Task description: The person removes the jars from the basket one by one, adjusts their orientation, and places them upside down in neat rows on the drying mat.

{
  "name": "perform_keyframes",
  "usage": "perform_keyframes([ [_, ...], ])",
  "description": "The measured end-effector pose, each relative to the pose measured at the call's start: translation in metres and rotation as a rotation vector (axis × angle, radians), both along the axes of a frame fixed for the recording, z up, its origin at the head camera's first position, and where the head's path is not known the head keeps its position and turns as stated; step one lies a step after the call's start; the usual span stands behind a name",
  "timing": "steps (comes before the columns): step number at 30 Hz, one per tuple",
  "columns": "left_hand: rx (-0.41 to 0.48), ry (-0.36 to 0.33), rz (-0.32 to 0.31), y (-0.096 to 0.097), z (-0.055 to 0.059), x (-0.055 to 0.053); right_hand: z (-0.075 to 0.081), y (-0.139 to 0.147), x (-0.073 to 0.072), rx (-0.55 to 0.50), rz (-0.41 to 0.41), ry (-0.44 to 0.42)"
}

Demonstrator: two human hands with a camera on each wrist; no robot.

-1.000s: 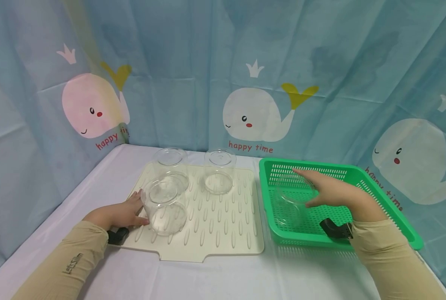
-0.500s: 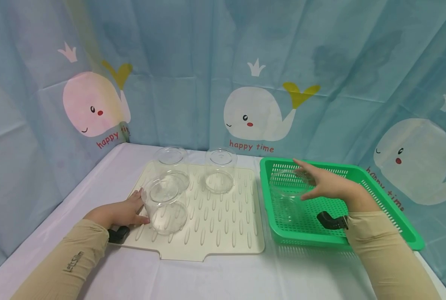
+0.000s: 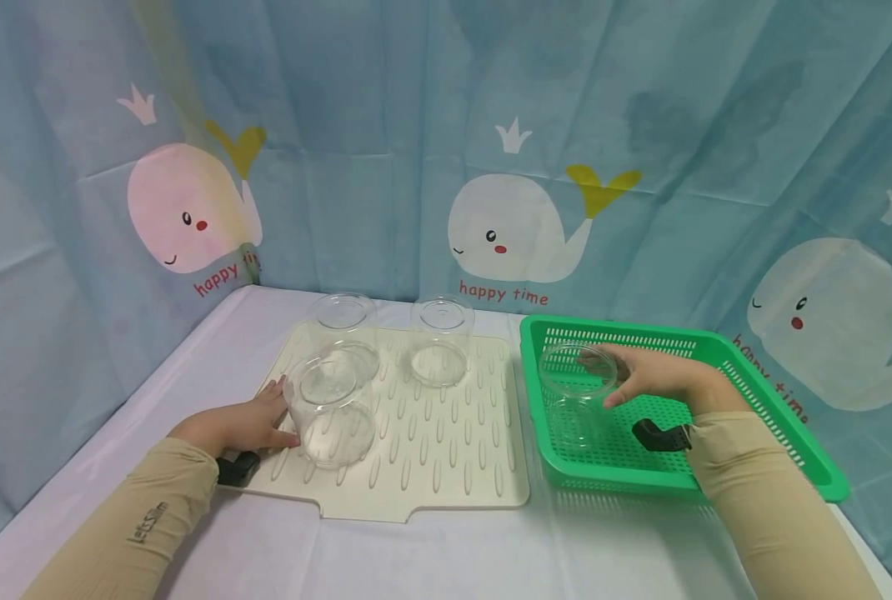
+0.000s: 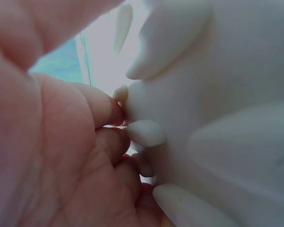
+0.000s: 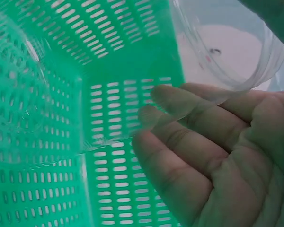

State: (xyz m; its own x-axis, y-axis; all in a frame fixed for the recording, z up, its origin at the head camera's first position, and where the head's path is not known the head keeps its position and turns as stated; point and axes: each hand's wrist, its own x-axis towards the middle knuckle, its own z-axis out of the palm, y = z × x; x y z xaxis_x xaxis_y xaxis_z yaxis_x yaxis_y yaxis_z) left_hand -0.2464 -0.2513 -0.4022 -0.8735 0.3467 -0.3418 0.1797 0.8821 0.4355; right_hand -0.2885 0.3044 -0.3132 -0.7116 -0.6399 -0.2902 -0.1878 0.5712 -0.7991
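In the head view, my right hand (image 3: 652,377) is around a clear cup (image 3: 577,417) in the green basket (image 3: 618,477). The cup's wide rim faces up. Its see-through wall lies in front of my fingers (image 5: 173,153) in the right wrist view, with part of the thumb at the top right corner. My left hand (image 3: 239,427) lies with fingers spread on the left edge of a cream drying mat (image 3: 446,467), beside a clear cup (image 3: 333,429). Its fingertips (image 4: 114,113) meet the mat among the raised ridges in the left wrist view.
Two more clear cups, one back-left (image 3: 343,333) and one back-middle (image 3: 441,342), stand on the mat. The white-covered table (image 3: 483,554) runs in front of mat and basket. A blue whale-print curtain (image 3: 356,225) hangs behind.
The cup in the basket has shifted slightly left and stands straighter. My right hand's fingers have come down from above its rim to behind its wall. The left hand stays put.
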Motion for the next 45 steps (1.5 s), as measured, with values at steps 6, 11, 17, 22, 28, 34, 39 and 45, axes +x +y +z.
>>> perform_keyframes([
  [6, 0.0, 0.003, 0.001, 0.0, 0.0, 0.0, -0.006, 0.003, -0.005, -0.035, 0.019, -0.048],
  [11, -0.006, -0.002, 0.009, 0.0, -0.001, -0.001, -0.007, 0.002, -0.005, -0.027, 0.025, 0.001],
  [17, -0.003, 0.004, 0.006, 0.001, -0.002, -0.001, 0.0, 0.002, -0.001, -0.076, 0.007, 0.102],
  [22, -0.003, 0.008, 0.004, 0.001, -0.002, -0.001, 0.006, -0.001, 0.002, -0.075, -0.002, 0.141],
  [28, 0.006, 0.01, 0.012, 0.0, -0.002, -0.001, 0.009, -0.006, 0.005, -0.094, 0.022, 0.202],
  [34, 0.013, 0.021, 0.026, -0.001, -0.004, -0.001, 0.011, -0.01, 0.007, -0.021, -0.011, 0.309],
  [39, 0.005, 0.042, 0.016, -0.005, -0.003, -0.003, 0.014, -0.013, 0.01, 0.02, -0.029, 0.324],
  [45, 0.018, 0.098, 0.01, -0.012, 0.001, -0.003, 0.019, -0.016, 0.012, 0.056, -0.044, 0.374],
])
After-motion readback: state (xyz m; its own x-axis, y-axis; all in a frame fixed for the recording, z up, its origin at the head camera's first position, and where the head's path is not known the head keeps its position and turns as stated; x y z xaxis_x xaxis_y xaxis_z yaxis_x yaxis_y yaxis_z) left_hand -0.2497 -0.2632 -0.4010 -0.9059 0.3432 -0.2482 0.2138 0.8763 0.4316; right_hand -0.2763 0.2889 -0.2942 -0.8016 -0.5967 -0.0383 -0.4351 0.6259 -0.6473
